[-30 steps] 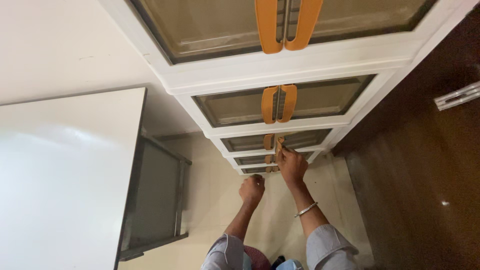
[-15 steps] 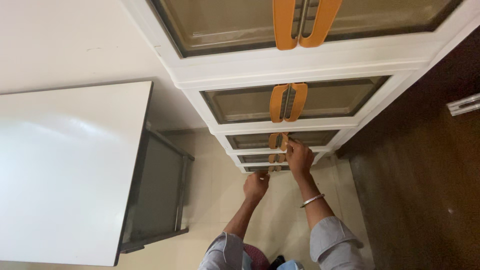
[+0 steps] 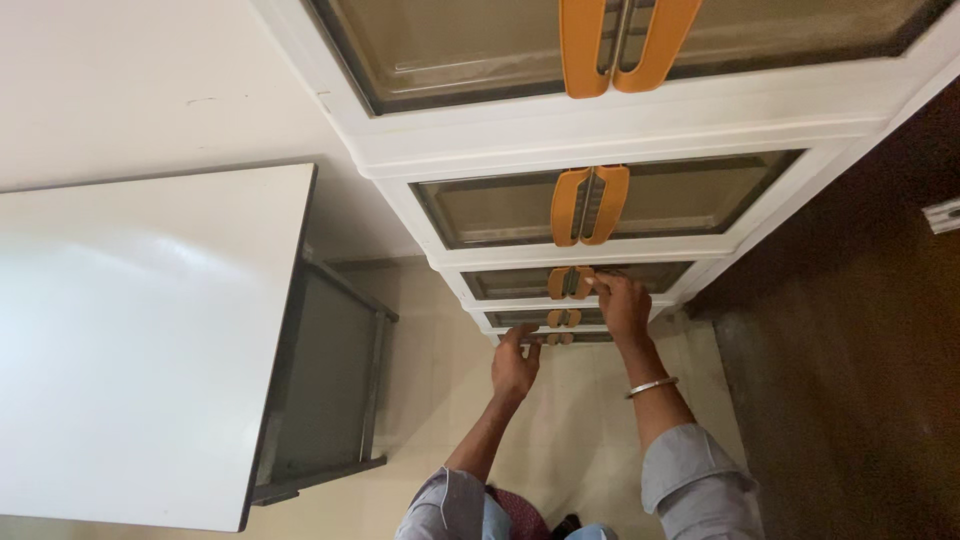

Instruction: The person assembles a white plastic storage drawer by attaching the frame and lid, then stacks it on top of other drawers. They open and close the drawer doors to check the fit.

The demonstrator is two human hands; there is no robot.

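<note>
A tall white cabinet [image 3: 600, 125] with glass-fronted doors runs down the view, each tier bearing a pair of orange handles [image 3: 590, 205]. My right hand [image 3: 622, 308], with a metal bangle [image 3: 651, 386] on the wrist, has its fingers closed on the right handle of a lower orange pair [image 3: 562, 283]. My left hand [image 3: 514, 365] reaches toward the lowest orange handles [image 3: 556, 336]; its fingertips rest on the white frame just left of them and hold nothing. Both forearms wear grey rolled sleeves.
A white table top [image 3: 140, 340] on a dark metal frame [image 3: 330, 400] stands to the left of the cabinet. Dark wood panelling [image 3: 850, 380] lies on the right. Between them is a pale tiled floor [image 3: 580, 450].
My left hand has moved up toward the lowest handles. My right hand stays on the same handle pair. The view has shifted slightly.
</note>
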